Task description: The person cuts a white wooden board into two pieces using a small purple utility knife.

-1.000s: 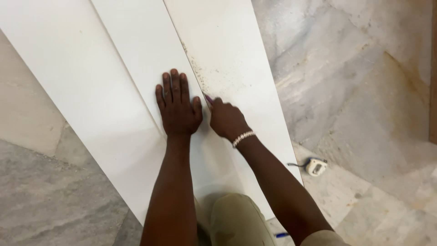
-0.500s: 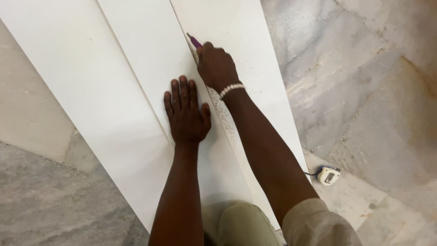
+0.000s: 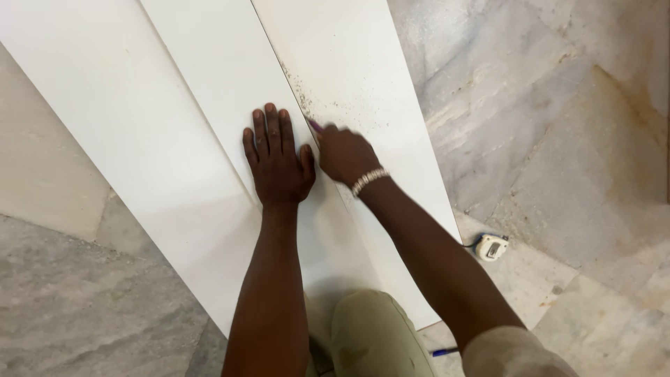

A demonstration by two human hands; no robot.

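Observation:
My left hand (image 3: 277, 157) lies flat, fingers together, on the middle white board (image 3: 223, 77), pressing it down. Beside it, my right hand (image 3: 344, 153) is closed around a thin purple pen or scoring tool (image 3: 315, 126), its tip at the seam along the edge of the middle board, over the right white board (image 3: 363, 63). The right hand is blurred. A pale beaded bracelet (image 3: 368, 181) circles my right wrist. Dark specks dot the right board next to the seam.
A third white board (image 3: 91, 105) lies at the left. All rest on a grey marble floor (image 3: 558, 105). A small white tape measure (image 3: 492, 247) sits on the floor at the right. My knee (image 3: 377, 335) is at the bottom, with a blue pen (image 3: 444, 351) beside it.
My right hand slid up along the seam with the tool, then came back down next to my left hand. The left hand stayed flat on the board.

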